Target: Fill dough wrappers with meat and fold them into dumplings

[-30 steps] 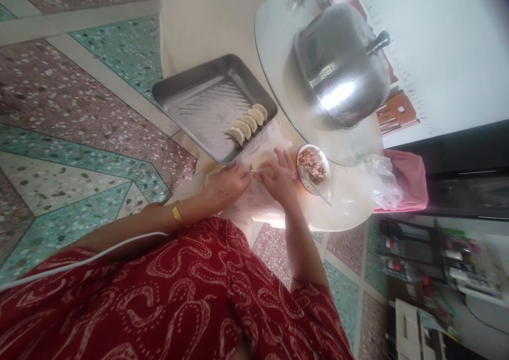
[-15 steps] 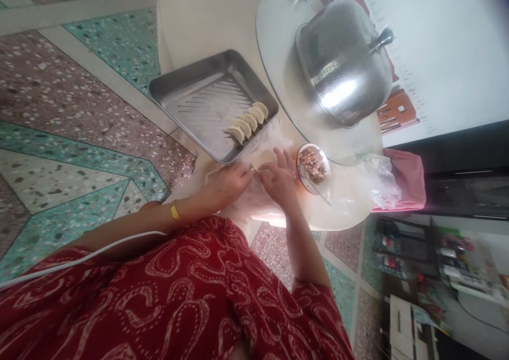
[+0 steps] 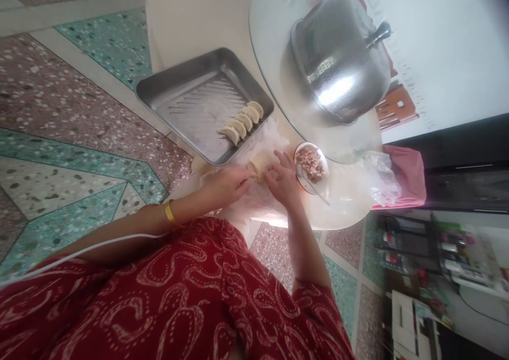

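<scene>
Both hands have drifted slightly left of centre frame; the left hand and right hand now pinch a dumpling wrapper between their fingertips, lifted clearer than before; folding looks underway; steel tray and filling bowl sit alongside.

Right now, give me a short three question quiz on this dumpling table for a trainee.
1. How many folded dumplings lie in the metal tray?
2. True or false: the left hand and right hand both pinch one dumpling wrapper.
3. What stands nearest the right hand: A the domed steel lid, B the bowl of filling, C the pink cloth?

Key: 1. four. 2. true. 3. B.
</scene>
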Tool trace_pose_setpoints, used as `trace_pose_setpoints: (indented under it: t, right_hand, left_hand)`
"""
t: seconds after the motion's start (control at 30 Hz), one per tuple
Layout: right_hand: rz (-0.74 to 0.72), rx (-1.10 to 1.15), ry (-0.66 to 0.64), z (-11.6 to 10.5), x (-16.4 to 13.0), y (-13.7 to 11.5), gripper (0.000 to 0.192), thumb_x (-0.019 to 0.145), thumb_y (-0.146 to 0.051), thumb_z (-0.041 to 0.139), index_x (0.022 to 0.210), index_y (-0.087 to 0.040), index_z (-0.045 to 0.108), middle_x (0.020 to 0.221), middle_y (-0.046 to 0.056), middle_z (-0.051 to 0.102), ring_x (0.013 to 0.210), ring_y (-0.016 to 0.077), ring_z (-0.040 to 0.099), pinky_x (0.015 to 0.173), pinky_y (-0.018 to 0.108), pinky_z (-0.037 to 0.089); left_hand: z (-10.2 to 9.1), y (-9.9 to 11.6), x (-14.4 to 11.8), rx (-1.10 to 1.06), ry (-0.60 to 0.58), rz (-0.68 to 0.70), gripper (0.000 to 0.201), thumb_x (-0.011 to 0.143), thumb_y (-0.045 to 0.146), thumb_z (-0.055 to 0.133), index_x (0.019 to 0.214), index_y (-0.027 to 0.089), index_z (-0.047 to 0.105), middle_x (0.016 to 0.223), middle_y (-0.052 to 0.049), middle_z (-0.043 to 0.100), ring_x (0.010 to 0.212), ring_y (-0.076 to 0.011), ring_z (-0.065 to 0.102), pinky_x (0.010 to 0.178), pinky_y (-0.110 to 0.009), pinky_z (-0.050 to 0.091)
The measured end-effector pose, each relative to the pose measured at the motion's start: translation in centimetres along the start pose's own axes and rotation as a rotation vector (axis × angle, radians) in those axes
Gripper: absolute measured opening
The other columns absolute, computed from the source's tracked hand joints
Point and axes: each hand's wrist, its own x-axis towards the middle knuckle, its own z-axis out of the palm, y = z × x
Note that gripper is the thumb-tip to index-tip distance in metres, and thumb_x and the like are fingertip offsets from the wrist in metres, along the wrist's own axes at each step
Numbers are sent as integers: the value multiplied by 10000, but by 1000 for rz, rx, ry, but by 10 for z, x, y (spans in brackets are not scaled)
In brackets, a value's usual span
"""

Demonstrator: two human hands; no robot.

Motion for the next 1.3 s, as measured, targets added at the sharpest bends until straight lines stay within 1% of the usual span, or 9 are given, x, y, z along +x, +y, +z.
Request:
trace_pose_setpoints:
  t: [0.13, 0.23, 0.3, 0.43, 0.53, 0.7, 0.87, 1.07, 1.3]
  right_hand:
    - [1, 2, -20, -3, 1, 2, 82, 810, -202, 608, 834, -210, 686, 1394, 86, 550, 1393, 330, 365, 1130, 584, 325]
    - [-17, -7, -58, -5, 2, -1, 122, 820, -185, 586, 875, -208, 693, 1425, 81, 516, 1411, 330, 332, 1143, 574, 309]
    - [-48, -16, -83, -6, 4, -4, 114, 825, -192, 589, 879, -211, 687, 1433, 73, 504, 1416, 327, 318, 1150, 564, 301]
    - [-88, -55, -94, -7, 3, -11, 104, 860, -222, 571, 891, -236, 669, 1440, 45, 489, 1416, 324, 297, 1146, 590, 274]
    - [-102, -107, -80, -9, 2, -14, 136, 878, -208, 537, 883, -228, 671, 1426, 58, 487, 1394, 330, 298, 1137, 601, 250]
    - [-113, -106, -73, -10, -1, -16, 152, 876, -220, 539, 855, -227, 689, 1218, 90, 578, 1139, 289, 460, 1009, 500, 373]
    - [-101, -86, -85, -14, -11, -13, 140, 867, -215, 566, 831, -246, 698, 961, 70, 606, 925, 252, 485, 866, 446, 405]
    - [-95, -60, -97, -14, -20, -6, 123, 873, -253, 587, 823, -231, 698, 936, 68, 611, 904, 241, 489, 837, 414, 413]
    - [-98, -14, -90, -6, -16, -10, 107, 867, -258, 597, 809, -218, 678, 920, 67, 617, 894, 231, 503, 830, 401, 406]
  left_hand:
    - [2, -3, 13, -187, -55, -182, 332, 915, 309, 417, 924, 172, 719, 848, -30, 721, 746, -161, 634, 727, -271, 494]
    - [1, -3, 13, -216, -71, -272, 356, 916, 344, 413, 965, 164, 717, 866, -32, 735, 739, -172, 641, 715, -283, 493]
    - [0, -2, 9, -231, -61, -309, 354, 915, 331, 417, 1033, 165, 707, 942, -42, 745, 800, -182, 661, 756, -293, 502]
    - [3, -2, 1, -236, -28, -322, 387, 919, 322, 424, 1191, 176, 658, 1133, -61, 724, 982, -212, 674, 905, -334, 503]
    - [7, -2, -1, -217, -27, -308, 406, 932, 336, 423, 1241, 184, 636, 1187, -69, 708, 1035, -222, 673, 953, -351, 499]
    - [7, -3, -3, -190, -33, -312, 417, 934, 308, 445, 1302, 186, 597, 1240, -72, 686, 1093, -222, 663, 993, -364, 497]
    - [6, -4, -5, -102, 0, -207, 407, 941, 253, 440, 1312, 159, 579, 1237, -88, 687, 1081, -202, 672, 941, -335, 534]
    - [9, -7, -9, 179, 8, 15, 362, 961, 203, 422, 1278, 154, 592, 1100, -99, 730, 944, -186, 699, 832, -302, 561]
    - [11, -10, -16, 362, 60, 125, 332, 961, 178, 445, 1274, 166, 557, 955, -58, 720, 759, -164, 672, 627, -254, 515]
